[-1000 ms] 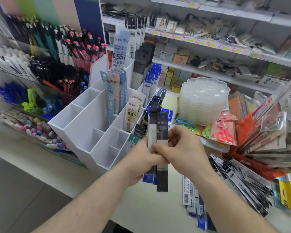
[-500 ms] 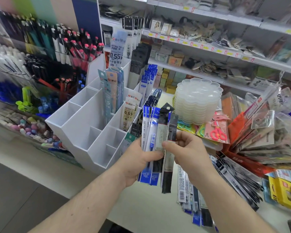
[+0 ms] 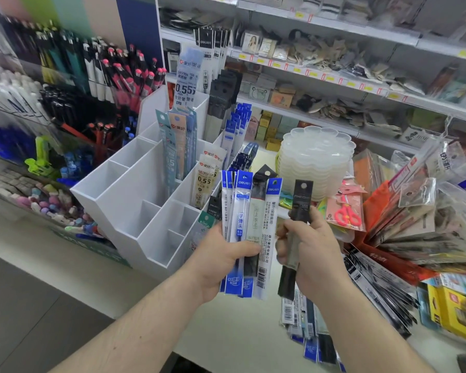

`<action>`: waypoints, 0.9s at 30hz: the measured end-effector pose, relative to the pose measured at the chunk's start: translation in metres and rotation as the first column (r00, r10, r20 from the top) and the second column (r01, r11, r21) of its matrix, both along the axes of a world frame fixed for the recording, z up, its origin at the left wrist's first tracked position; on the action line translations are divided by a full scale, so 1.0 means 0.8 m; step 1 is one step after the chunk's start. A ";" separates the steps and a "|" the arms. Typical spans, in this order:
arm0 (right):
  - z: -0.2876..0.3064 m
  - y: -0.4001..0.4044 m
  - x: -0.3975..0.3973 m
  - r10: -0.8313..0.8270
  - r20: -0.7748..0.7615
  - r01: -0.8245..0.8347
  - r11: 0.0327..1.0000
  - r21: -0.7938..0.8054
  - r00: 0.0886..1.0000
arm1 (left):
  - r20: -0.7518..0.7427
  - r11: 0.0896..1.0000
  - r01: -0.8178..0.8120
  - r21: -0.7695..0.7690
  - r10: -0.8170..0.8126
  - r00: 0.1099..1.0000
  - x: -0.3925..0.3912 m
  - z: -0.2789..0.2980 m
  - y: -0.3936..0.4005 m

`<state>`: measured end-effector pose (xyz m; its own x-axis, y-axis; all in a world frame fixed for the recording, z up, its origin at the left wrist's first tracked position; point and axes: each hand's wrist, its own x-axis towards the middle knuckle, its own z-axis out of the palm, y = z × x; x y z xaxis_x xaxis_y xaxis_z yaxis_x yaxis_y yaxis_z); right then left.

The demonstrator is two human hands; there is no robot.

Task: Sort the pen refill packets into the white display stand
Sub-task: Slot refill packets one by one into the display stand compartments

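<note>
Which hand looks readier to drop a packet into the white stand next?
Probably the right hand: it pinches a single black packet, already separated. The left hand grips a whole fan of blue packets, though it is nearer the stand.

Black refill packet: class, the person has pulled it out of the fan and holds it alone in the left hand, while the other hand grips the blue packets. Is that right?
Not quite. The head view shows the black refill packet alone in the right hand; the left hand grips the blue packets.
</note>
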<state>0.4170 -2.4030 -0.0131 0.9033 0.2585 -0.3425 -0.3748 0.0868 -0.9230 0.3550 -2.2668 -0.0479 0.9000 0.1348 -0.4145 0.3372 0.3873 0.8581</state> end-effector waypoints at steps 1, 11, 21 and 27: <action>-0.003 -0.001 0.003 0.014 -0.022 -0.014 1.000 0.018 1.000 | 0.002 1.000 0.011 -0.005 -0.011 1.000 0.000 0.000 0.000; -0.005 -0.007 0.000 0.151 0.033 -0.147 0.984 -0.097 0.988 | -0.002 0.998 0.016 0.066 -0.015 1.000 0.004 0.002 -0.006; -0.004 -0.017 0.014 0.076 0.090 -0.053 0.970 -0.236 0.993 | 0.082 0.997 0.069 -0.026 -0.067 0.994 -0.002 0.009 0.000; -0.004 -0.003 0.008 0.139 0.042 -0.128 0.972 -0.195 0.989 | 0.054 0.992 0.121 -0.037 -0.119 0.991 -0.001 0.003 -0.004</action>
